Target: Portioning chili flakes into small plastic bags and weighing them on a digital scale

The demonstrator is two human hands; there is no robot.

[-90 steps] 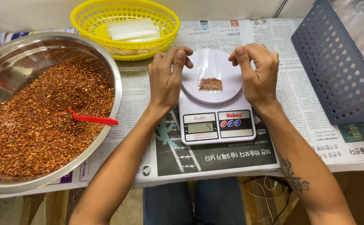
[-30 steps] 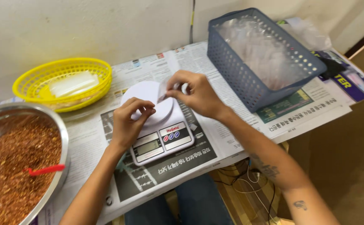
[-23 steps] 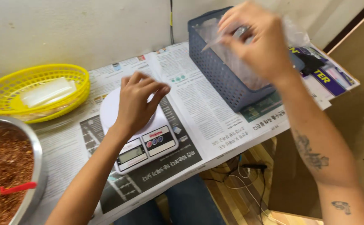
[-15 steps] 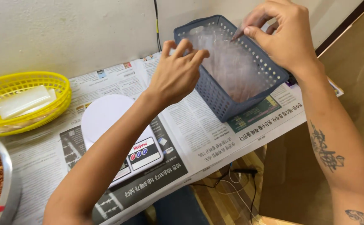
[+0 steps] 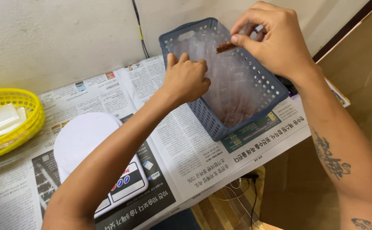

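Both hands have reached the blue basket (image 5: pixel 254 115), right grip (image 5: pixel 271 38) pinching a packet (image 5: pixel 225 46) (left (image 5: pixel 188 79) curled, contents hidden).

The left hand (image 5: pixel 187 79) reaches forward on a long, nearly straight forearm that runs up from the lower left. It is seen from the back, its fingers (image 5: pixel 203 68) curled under and the thumb raised; whether they close on anything cannot be told. The right hand (image 5: pixel 271 38) is held higher and further out, wrist bent, thumb and forefinger pinched together at the tips with the other fingers folded behind. The right forearm, bare and tattooed, slopes down to the lower right.
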